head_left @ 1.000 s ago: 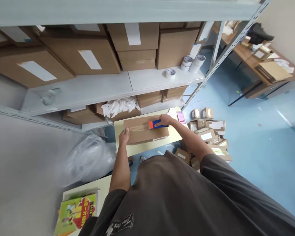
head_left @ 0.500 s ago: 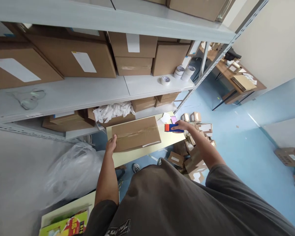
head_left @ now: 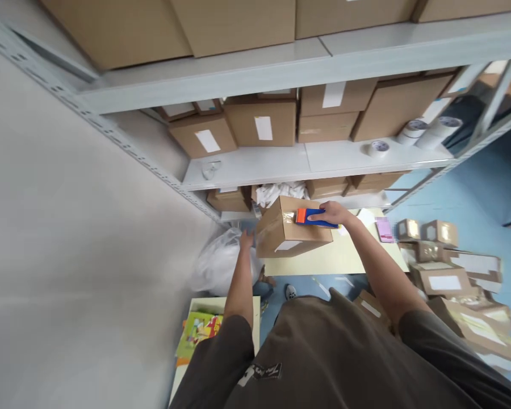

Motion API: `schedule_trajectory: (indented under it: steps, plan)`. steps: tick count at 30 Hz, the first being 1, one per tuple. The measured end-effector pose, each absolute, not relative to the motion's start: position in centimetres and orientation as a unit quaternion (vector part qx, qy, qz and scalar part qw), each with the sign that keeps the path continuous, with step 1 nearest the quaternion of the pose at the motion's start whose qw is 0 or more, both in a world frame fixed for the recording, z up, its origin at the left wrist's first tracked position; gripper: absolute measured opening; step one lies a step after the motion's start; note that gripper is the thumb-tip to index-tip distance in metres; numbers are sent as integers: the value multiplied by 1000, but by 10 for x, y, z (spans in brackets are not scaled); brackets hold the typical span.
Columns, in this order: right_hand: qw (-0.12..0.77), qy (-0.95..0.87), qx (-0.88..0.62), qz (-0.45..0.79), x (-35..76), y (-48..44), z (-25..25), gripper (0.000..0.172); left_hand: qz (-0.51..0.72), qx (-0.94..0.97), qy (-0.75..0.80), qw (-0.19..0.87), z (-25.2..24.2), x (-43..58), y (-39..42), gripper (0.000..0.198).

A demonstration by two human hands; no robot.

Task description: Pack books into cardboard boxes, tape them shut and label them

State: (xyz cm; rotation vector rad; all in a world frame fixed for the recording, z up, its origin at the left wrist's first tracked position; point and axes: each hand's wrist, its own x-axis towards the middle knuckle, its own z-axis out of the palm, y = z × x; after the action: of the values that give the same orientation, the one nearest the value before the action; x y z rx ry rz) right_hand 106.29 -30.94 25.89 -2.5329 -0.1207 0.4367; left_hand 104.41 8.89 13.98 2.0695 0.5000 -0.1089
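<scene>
A brown cardboard box (head_left: 292, 230) with clear tape along its top sits tilted on a pale yellow table (head_left: 319, 262), one side and a white label showing. My right hand (head_left: 333, 214) is shut on the grip of a blue and orange tape dispenser (head_left: 310, 217), which rests on the box's top. My left hand (head_left: 246, 240) is beside the box's left corner, with nothing visible in it. Its fingers are slightly blurred.
Grey metal shelving (head_left: 310, 165) holds cardboard boxes and white tape rolls (head_left: 426, 132). A white plastic bag (head_left: 223, 264) lies left of the table. Several small cartons (head_left: 440, 278) are piled on the blue floor to the right. A picture book (head_left: 198, 332) lies on a lower pale surface.
The box has turned from lying flat to a tilted position, showing one side. My left hand has moved off its near edge to its left corner. The view has swung.
</scene>
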Motion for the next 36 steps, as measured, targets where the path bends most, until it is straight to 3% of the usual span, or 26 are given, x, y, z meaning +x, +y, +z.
schedule_trajectory:
  steps: [3, 6, 10, 13, 30, 36]
  plan:
    - [245, -67, -952, 173, 1073, -270, 268, 68, 13, 841, 176, 512, 164, 1049, 92, 56]
    - [229, -82, -953, 182, 1071, -233, 280, 68, 16, 821, 77, 566, 190, 1049, 73, 63]
    - [177, -83, -966, 171, 1057, -208, 298, 70, -77, 879, 121, 456, 210, 1043, 38, 73]
    - [164, -64, -967, 184, 1050, -220, 308, 72, -76, 907, 106, 400, 214, 1038, 17, 74]
    - [132, 43, -972, 189, 1039, -406, 310, 78, -121, 891, 4, 438, 169, 1066, -178, 72]
    - [99, 59, -970, 214, 1014, -541, 295, 75, -139, 893, 23, 426, 156, 1072, -190, 73]
